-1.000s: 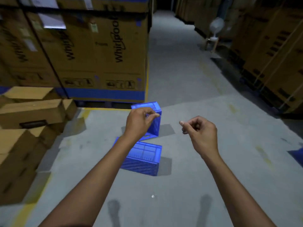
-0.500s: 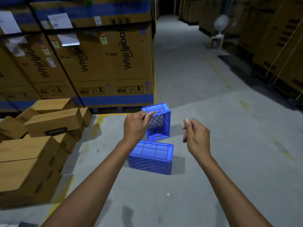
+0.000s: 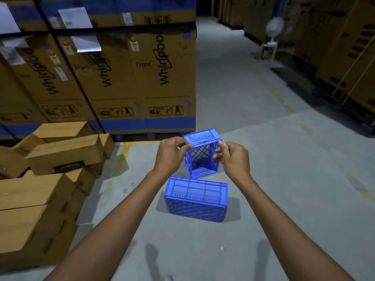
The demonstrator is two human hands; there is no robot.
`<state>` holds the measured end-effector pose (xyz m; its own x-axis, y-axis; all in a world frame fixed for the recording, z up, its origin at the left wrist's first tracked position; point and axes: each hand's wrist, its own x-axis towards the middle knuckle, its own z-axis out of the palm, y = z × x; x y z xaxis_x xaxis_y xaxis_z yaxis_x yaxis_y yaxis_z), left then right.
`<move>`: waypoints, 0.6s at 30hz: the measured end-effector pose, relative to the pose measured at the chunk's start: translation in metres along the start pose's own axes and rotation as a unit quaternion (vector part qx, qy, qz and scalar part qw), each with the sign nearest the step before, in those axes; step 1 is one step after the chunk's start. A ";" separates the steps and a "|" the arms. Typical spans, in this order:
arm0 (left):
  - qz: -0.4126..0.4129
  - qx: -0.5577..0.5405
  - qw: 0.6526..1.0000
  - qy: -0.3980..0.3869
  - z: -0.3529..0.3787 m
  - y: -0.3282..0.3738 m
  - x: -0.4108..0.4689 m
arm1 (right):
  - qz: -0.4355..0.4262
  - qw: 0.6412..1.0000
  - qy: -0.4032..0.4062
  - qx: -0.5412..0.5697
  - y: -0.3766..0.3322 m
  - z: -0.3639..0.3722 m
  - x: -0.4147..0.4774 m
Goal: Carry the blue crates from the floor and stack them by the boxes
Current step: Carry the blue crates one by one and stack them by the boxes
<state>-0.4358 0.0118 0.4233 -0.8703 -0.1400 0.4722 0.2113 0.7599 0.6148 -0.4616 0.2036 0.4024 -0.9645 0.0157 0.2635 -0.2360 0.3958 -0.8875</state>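
Two blue crates lie on the grey floor. The nearer crate (image 3: 195, 199) lies upside down, its ribbed bottom facing up. Behind it, the farther crate (image 3: 203, 161) rests on its side with its opening towards me. My left hand (image 3: 172, 153) and my right hand (image 3: 233, 159) are raised at arm's length in front of the farther crate, overlapping its upper corners in the view. Both have curled fingers, thumb near fingertips, and seem to hold nothing. The crates look well beyond my hands.
Tall Whirlpool cartons (image 3: 125, 78) stand stacked behind the crates at left. Loose brown cardboard boxes (image 3: 40, 199) are piled at the near left. More cartons (image 3: 345, 57) line the right side of an aisle, with a white fan on a stool (image 3: 273, 33) there.
I have come closer to the crates and the view has tilted up. My right hand moved left and up; both hands now overlap the farther crate.
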 end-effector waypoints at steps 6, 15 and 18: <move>0.008 0.019 0.998 -0.064 -0.004 -0.091 0.053 | 0.025 0.995 -0.060 -0.070 0.014 0.083 0.039; -0.117 0.057 0.986 -0.104 0.064 -0.175 0.089 | 0.111 0.976 -0.003 -0.188 0.088 0.137 0.078; -0.123 0.068 0.982 -0.126 0.111 -0.212 0.087 | 0.097 0.967 -0.013 -0.235 0.144 0.169 0.094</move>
<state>-0.6054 -0.0907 0.2641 -0.9735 -0.1821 0.1383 -0.0658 0.8024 0.5931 -0.6064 0.1072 0.2359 -0.9893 0.1115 0.0938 0.0245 0.7619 -0.6472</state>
